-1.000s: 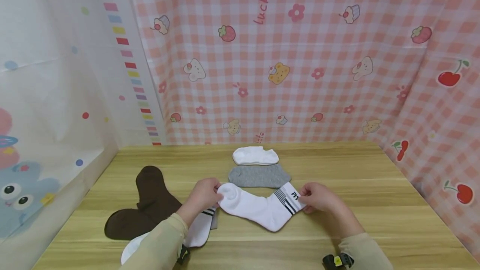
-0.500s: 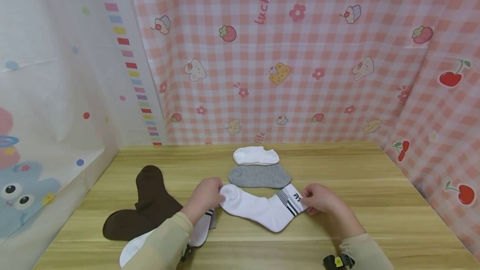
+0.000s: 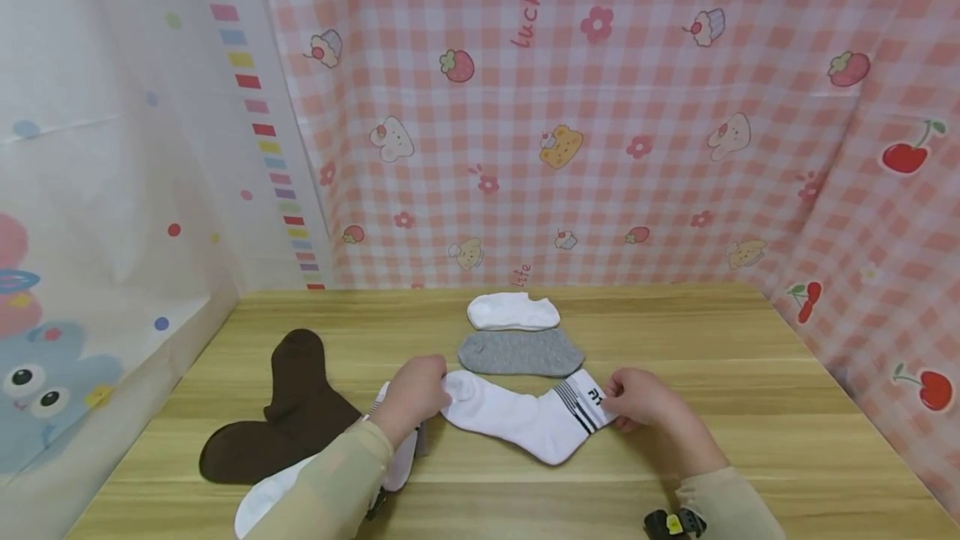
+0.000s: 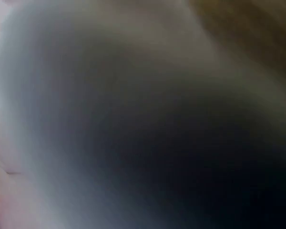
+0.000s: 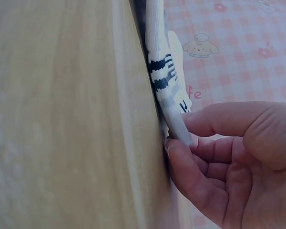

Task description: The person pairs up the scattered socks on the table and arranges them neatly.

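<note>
A white ankle sock (image 3: 517, 423) with black stripes and lettering on its cuff lies stretched out flat on the wooden table. At its toe end, my left hand (image 3: 415, 392) pinches the edge. My right hand (image 3: 636, 397) holds the cuff corner between thumb and fingers; the right wrist view shows the cuff (image 5: 174, 117) in that pinch, close to the tabletop. Just behind lies a grey sock (image 3: 520, 354), and behind that a white low-cut sock (image 3: 513, 312). The left wrist view is dark and blurred, so the left fingertips are hidden there.
On the left, a dark brown sock (image 3: 296, 415) is spread over the table (image 3: 750, 407). Beside it, a white sock (image 3: 270, 494) and another pale sock (image 3: 403, 463) are partly covered by the left forearm. A pink checked curtain (image 3: 637, 190) stands behind the table.
The striped sock and my left hand have shifted slightly to the right, while my right hand keeps its hold on the cuff. The brown sock has slid a little to the left.
</note>
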Motion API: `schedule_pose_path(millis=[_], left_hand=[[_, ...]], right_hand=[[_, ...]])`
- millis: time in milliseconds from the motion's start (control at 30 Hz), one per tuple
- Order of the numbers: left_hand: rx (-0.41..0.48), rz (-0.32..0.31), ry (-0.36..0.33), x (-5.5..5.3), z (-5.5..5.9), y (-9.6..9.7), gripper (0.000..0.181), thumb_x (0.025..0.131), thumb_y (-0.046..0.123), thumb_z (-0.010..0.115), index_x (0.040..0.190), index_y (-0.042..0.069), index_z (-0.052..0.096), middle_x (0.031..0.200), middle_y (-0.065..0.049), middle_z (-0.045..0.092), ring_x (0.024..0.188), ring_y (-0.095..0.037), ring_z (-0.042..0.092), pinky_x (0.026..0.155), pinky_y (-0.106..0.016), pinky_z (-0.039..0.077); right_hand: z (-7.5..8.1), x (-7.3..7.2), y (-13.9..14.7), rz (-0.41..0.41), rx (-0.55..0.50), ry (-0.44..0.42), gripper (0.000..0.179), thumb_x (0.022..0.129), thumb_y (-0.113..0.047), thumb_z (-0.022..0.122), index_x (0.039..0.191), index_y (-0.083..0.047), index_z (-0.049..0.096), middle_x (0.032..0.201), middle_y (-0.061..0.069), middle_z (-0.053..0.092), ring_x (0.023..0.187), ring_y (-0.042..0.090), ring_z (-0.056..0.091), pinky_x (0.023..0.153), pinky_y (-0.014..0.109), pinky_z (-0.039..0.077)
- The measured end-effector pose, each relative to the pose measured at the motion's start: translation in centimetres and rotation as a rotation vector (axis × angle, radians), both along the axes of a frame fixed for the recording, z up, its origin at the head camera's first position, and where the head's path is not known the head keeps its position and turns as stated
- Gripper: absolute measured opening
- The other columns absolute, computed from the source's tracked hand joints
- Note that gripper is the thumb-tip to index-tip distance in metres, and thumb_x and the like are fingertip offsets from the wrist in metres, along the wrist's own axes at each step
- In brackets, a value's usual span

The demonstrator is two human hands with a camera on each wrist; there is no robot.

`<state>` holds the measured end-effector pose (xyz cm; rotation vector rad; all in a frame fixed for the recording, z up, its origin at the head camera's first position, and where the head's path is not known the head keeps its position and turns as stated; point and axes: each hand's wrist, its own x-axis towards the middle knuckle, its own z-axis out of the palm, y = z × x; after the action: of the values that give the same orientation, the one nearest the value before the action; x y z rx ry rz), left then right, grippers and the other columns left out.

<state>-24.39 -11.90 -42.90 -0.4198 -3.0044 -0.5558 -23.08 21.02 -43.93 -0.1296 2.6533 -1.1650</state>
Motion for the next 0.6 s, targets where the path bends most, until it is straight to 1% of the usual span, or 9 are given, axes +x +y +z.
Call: schedule_pose_path(millis=[200, 333, 600], left_hand=[[-0.026, 0.028, -0.042, -0.24, -0.07, 0.20, 0.025, 0.070, 0.003, 0.080, 0.080, 0.005, 0.057, 0.072, -0.005, 0.058, 0.069, -0.025, 0.057, 0.068, -0.042, 0.052], [-0.042, 0.032, -0.051, -0.43, -0.19, 0.20, 0.026, 0.070, 0.003, 0.080, 0.081, 0.005, 0.056, 0.072, -0.005, 0.058, 0.069, -0.025, 0.057, 0.069, -0.042, 0.052], [-0.036, 0.033, -0.060, -0.35, -0.17, 0.15, 0.024, 0.071, -0.002, 0.076, 0.081, 0.006, 0.055, 0.074, -0.007, 0.059, 0.068, -0.024, 0.056, 0.066, -0.042, 0.052]], right_hand=[[0.02, 0.01, -0.10, -0.015, 0.040, 0.018, 0.014, 0.082, 0.003, 0.066, 0.077, -0.001, 0.054, 0.069, 0.007, 0.056, 0.053, 0.016, 0.060, 0.052, 0.030, 0.055], [0.16, 0.03, -0.11, -0.020, 0.060, 0.017, 0.016, 0.084, 0.002, 0.068, 0.078, -0.001, 0.054, 0.069, 0.006, 0.055, 0.054, 0.016, 0.059, 0.053, 0.030, 0.055], [0.43, 0.07, -0.05, -0.018, 0.068, 0.008, 0.016, 0.085, 0.002, 0.070, 0.079, -0.001, 0.055, 0.068, 0.006, 0.055, 0.058, 0.016, 0.058, 0.055, 0.031, 0.056]])
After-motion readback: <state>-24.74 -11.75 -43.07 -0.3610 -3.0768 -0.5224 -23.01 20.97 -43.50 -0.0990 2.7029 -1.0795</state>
